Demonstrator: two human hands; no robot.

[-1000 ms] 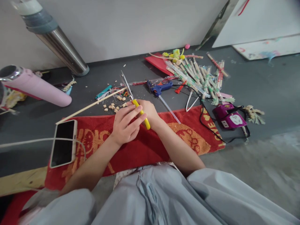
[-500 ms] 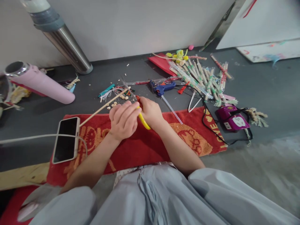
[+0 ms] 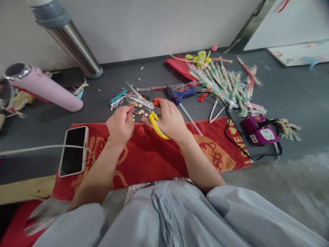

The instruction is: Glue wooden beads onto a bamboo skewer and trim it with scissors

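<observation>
My right hand (image 3: pixel 171 120) grips a pair of scissors (image 3: pixel 144 102) by its yellow and orange handles. The blades stand apart and point up and to the left. My left hand (image 3: pixel 120 124) is closed, with thumb and fingertips pinched together close to the lower blade; what lies between them is too small to make out. Small pale cut pieces (image 3: pixel 141 112) are scattered on the dark surface by the scissors. Behind them lies a bundle of white strands (image 3: pixel 123 99) with a teal strip (image 3: pixel 118 96).
A blue glue gun (image 3: pixel 181 94) with a clear stick lies to the right, its black cord reaching a purple power socket (image 3: pixel 263 130). Wrapped sticks (image 3: pixel 226 82) are piled behind. A phone (image 3: pixel 74 151) rests on the red towel (image 3: pixel 154 157); a pink tumbler (image 3: pixel 51 89) and steel flask (image 3: pixel 77 49) stand left.
My left hand has moved left, away from the right hand. The scissor blades have spread apart. The long pale stick that stretched from the phone toward the scissors no longer shows.
</observation>
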